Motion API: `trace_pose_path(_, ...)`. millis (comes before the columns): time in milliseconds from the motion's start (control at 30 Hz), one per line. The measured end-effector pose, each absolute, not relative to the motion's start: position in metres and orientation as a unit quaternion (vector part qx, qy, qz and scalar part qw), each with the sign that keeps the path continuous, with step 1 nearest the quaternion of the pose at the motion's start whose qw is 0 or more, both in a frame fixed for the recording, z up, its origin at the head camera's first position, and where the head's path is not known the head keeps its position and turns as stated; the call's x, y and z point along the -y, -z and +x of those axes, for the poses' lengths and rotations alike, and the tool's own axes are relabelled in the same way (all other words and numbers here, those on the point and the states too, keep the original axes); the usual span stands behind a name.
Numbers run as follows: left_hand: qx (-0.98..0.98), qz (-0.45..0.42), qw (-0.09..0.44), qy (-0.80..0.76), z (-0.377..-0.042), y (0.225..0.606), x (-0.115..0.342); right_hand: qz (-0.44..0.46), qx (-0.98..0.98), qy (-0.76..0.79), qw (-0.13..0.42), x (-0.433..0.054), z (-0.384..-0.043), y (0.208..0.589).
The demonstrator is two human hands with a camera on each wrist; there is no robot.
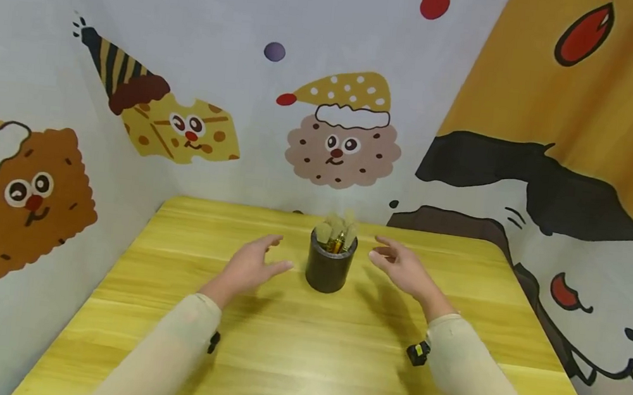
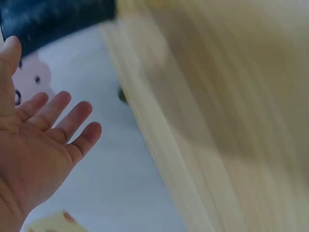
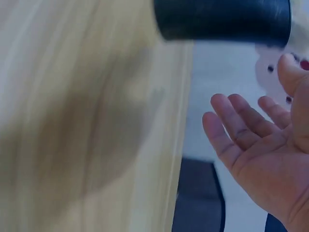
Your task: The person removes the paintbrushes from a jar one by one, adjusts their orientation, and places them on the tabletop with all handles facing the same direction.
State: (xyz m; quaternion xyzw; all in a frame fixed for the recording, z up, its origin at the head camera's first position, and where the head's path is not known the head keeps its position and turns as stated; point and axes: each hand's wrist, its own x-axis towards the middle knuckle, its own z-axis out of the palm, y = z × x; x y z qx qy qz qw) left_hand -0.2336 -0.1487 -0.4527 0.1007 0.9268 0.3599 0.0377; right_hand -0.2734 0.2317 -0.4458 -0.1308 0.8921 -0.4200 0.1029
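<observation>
A dark cylindrical cup stands upright toward the far side of the table. Out of its top poke several pale, rounded, translucent pieces and some shiny gold-and-orange bits, too small to make out. My left hand hovers just left of the cup, thumb and fingers spread, holding nothing. On the other side my right hand is held up with its palm toward the cup and fingers loosely bent. Both wrist views show a gap between the palms and the cup.
The wood-grain table has rounded far corners. Behind and beside it hangs a printed cloth with cartoon cookies and cheese. A small black device sits at my right wrist, and another at my left.
</observation>
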Motion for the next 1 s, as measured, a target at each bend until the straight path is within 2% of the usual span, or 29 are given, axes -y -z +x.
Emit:
trace_pose_path(167, -0.91, 0.113, 0.052, -0.396, -0.246, 0.452, 0.097, -0.133, -0.869, 0.462, 0.115, -0.207, -0.277, 0.443)
trace_pose_path(333, -0.903, 0.125, 0.05, -0.408, -0.248, 0.448, 0.08, -0.138, -0.871, 0.459, 0.108, -0.194, -0.272, 0.442)
trace_pose_path(667, -0.9, 0.114, 0.033, -0.419, -0.237, 0.444, 0.1, -0.154, -0.869, 0.469, 0.04, -0.163, -0.249, 0.435)
trace_pose_path(1000, -0.9, 0.137, 0.04, -0.413, -0.232, 0.443, 0.114, -0.126, -0.856, 0.501, 0.031, -0.143, -0.234, 0.434)
